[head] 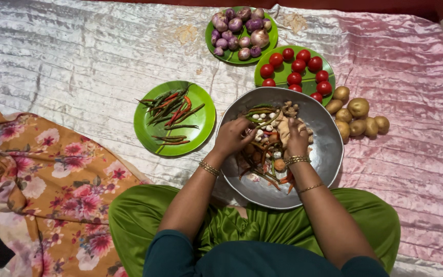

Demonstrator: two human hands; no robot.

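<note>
Both hands are down in the big steel bowl (324, 149), sorting through a mixed heap of vegetables (270, 149). The left hand (233, 137) has its fingers curled over the pile, and its grip looks narrow, pinching at a thin green chilli near the garlic cloves, though I cannot tell for sure that it has hold of it. The right hand (296, 138) rests just beside it, its grip closed around a pale knobbly piece of ginger (285, 128) that sticks out toward the middle of the bowl. Gold bangles sit on both wrists.

The bowl stands right in front of the person's crossed legs in green trousers (134, 215), on a shiny silver-pink sheet (78, 56) spread over the bed. To the left of the bowl, almost touching its rim, is a green plate (201, 128) with red and green chillies (170, 110) laid on it. Beyond the bowl, a second green plate carries tomatoes (296, 66), and farther back a third holds small purple onions (242, 31). A cluster of potatoes (357, 118) lies loose on the sheet to the right of the bowl. A floral orange cloth (42, 184) lies at the person's left.
</note>
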